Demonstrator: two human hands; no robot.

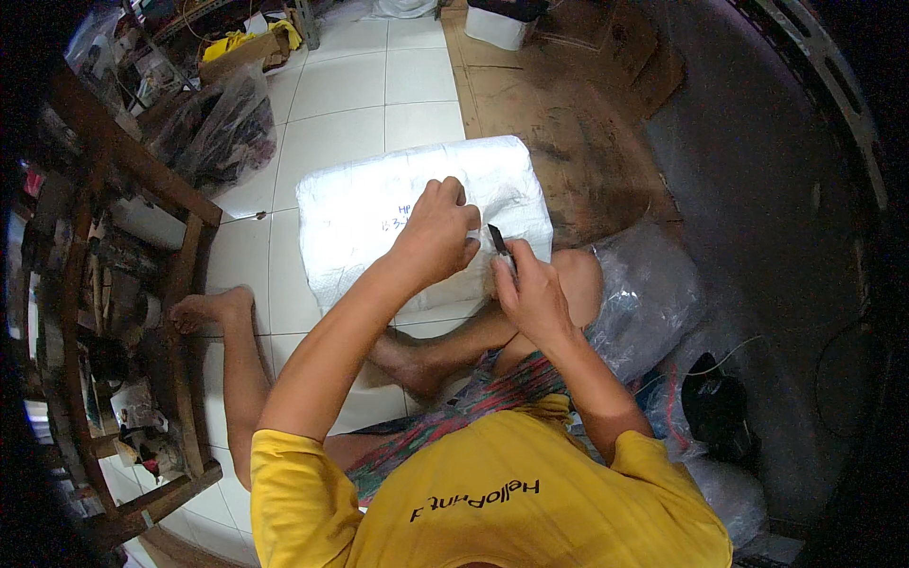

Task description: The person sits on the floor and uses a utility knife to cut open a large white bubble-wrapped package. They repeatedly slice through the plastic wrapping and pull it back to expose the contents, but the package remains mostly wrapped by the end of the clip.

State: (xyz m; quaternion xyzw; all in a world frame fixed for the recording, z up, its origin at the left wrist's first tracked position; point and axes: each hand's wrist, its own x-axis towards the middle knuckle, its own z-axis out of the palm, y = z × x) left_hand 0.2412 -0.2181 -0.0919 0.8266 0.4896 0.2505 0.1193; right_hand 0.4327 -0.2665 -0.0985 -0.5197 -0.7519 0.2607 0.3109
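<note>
A white wrapped package point(355, 232) lies on the tiled floor point(346, 85), just off the centre of the view toward 11 o'clock, with blue handwriting on its upper face. Taking the package's middle as the clock's centre, the left hand point(437, 230) is over it, its fingers curled inward; whether they pinch the wrapping I cannot tell. The right hand point(533, 298), at about 4 o'clock, has its fingers clenched around a cutter point(496, 240), whose dark blade points up toward 11 o'clock, near the left hand. Whether the blade touches the package is unclear.

The person sits in a yellow shirt point(473, 492) at 6 o'clock, one bare foot point(216, 310) out at 8 o'clock. Crumpled clear plastic point(649, 293) lies between 3 and 4 o'clock. A stained cardboard sheet point(559, 123) spreads at 2 o'clock, with a white bin point(496, 31) at 1 o'clock. A wooden rack point(175, 185) stands at 9 o'clock, and a cardboard box point(239, 69) holding yellow material sits between 10 and 11 o'clock.
</note>
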